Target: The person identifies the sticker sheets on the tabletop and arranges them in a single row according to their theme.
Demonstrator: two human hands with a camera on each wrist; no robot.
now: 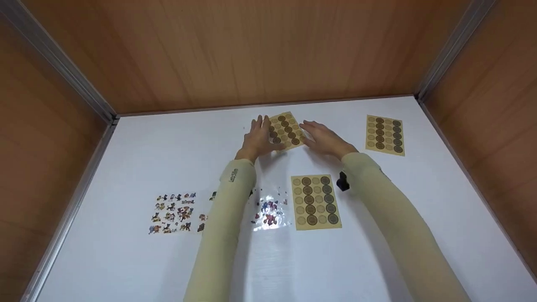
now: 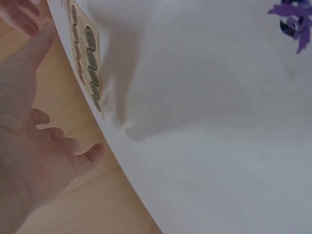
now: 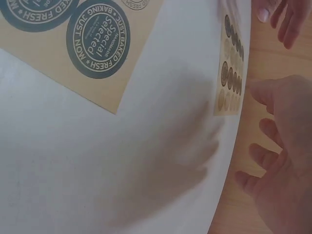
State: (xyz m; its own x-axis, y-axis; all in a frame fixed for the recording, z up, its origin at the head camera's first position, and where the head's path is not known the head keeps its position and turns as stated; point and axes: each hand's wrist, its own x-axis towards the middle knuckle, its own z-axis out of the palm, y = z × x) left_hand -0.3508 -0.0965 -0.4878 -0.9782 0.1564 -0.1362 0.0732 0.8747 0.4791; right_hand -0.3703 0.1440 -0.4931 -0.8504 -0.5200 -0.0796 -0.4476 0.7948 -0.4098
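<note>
A tan sheet of round brown stickers (image 1: 286,130) lies tilted at the far middle of the white table (image 1: 126,159). My left hand (image 1: 261,135) is at its left edge with fingers straight, the thumb over the sheet's near corner. My right hand (image 1: 322,136) is spread flat just right of the sheet, fingertips by its edge. The left wrist view shows the open palm (image 2: 34,146) beside the sheet (image 2: 87,63). In the right wrist view the open palm (image 3: 282,161) hovers near the same sheet (image 3: 230,78). Neither hand grips anything.
Two more tan sticker sheets lie on the table, one at the far right (image 1: 384,134) and one near the middle (image 1: 315,201), (image 3: 87,39). Cartoon sticker sheets (image 1: 174,213) and a clear one (image 1: 270,209) lie to the left. A small black object (image 1: 342,181) sits by my right forearm. Wooden walls enclose three sides.
</note>
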